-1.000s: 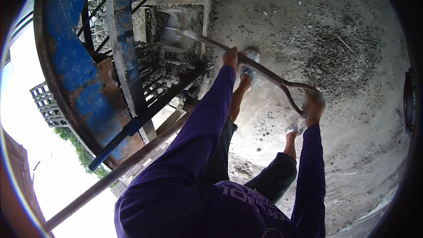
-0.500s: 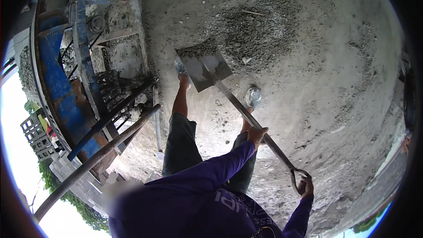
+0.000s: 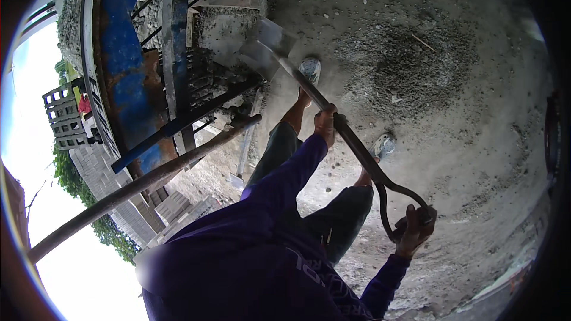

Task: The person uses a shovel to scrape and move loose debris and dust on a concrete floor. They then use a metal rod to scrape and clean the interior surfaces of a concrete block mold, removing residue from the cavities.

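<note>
The right hand (image 3: pixel 416 229) is closed around the loop handle at the end of the shovel (image 3: pixel 351 142), and the left hand (image 3: pixel 325 123) is wrapped around the shaft, about half way between that handle and the blade. Both hands hold the tool firmly, with the fingers fully curled on it. The shovel runs in a slanted line from the right hand, past the left hand, up to its grey metal blade (image 3: pixel 266 47). The blade is raised above the ground and sits just beside the blue machine (image 3: pixel 128 83), at the edge of its rusty metal frame. I cannot tell if the blade touches the frame.

Under the shaft, the person's two feet in light shoes (image 3: pixel 310 69) stand on the concrete floor (image 3: pixel 476 142). A dark pile of gravel and sand (image 3: pixel 410 62) lies on the floor, on the far side of the shovel from the machine. A long metal pipe (image 3: pixel 143 181) crosses below the machine. Grey blocks (image 3: pixel 178 205) lie below this pipe.
</note>
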`<state>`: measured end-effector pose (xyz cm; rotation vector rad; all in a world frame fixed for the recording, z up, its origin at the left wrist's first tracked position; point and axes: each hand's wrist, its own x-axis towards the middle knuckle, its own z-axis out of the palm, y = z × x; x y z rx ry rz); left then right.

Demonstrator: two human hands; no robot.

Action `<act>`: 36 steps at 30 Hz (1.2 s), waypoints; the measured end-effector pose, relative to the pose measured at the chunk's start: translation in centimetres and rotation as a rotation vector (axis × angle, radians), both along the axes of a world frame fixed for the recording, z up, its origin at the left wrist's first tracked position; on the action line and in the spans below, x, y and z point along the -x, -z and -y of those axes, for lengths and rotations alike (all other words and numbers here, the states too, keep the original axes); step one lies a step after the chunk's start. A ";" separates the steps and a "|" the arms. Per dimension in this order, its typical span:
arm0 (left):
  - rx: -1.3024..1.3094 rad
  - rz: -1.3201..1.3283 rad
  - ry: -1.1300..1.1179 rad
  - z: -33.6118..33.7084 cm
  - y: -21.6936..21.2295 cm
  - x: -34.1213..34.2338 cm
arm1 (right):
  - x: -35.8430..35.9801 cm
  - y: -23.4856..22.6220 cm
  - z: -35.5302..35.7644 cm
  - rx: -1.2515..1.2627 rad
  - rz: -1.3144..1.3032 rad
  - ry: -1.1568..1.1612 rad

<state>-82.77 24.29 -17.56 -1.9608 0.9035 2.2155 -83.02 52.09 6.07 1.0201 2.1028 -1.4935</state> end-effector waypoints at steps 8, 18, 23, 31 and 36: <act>0.053 -0.100 -0.054 20.7 2.2 5.0 | 12.2 2.5 25.4 0.142 -0.136 -0.528; 0.992 0.538 1.583 31.3 -28.5 -7.3 | 20.2 5.3 33.0 0.205 -0.160 -0.731; 0.942 0.906 2.124 32.4 -37.3 -14.0 | 16.4 8.5 37.0 0.290 -0.306 -0.780; 1.248 0.957 1.628 34.8 -41.4 -12.4 | 17.9 10.9 37.6 0.389 -0.401 -0.654; 1.957 1.337 1.697 39.9 -55.3 -14.2 | 18.8 14.7 35.9 0.287 -0.317 -0.709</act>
